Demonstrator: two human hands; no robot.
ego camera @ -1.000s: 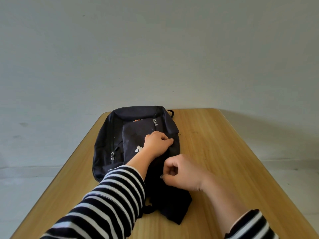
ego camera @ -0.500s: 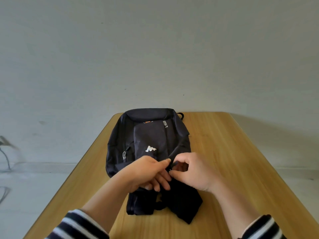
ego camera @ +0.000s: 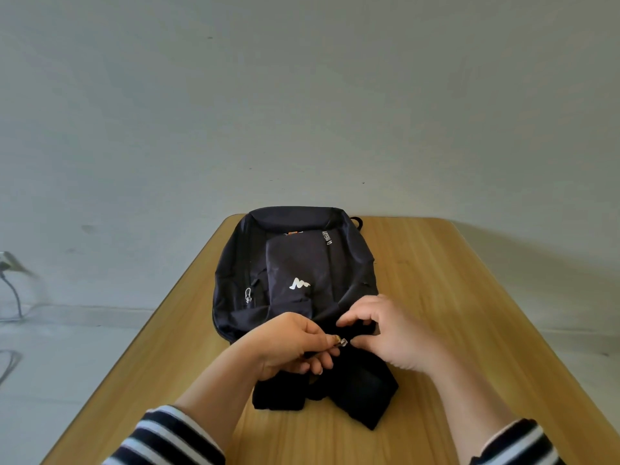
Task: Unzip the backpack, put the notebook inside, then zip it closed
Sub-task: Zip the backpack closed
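A black backpack (ego camera: 295,263) with a white logo lies flat on the wooden table (ego camera: 469,297), its top end toward me. My left hand (ego camera: 292,344) pinches a small metal zipper pull (ego camera: 342,341) at the near end of the bag. My right hand (ego camera: 392,333) grips the black fabric right beside the pull, fingers curled. The two hands almost touch. No notebook is visible anywhere in the head view.
The backpack's straps (ego camera: 355,394) spill toward me on the table. A second zipper pull (ego camera: 248,294) hangs on the bag's left side. A plain wall stands behind the table, and a cable (ego camera: 11,290) runs along the floor at far left.
My left hand came back from the middle of the bag to its near end and took the zipper pull. My right hand shifted slightly and gripped the fabric beside it.
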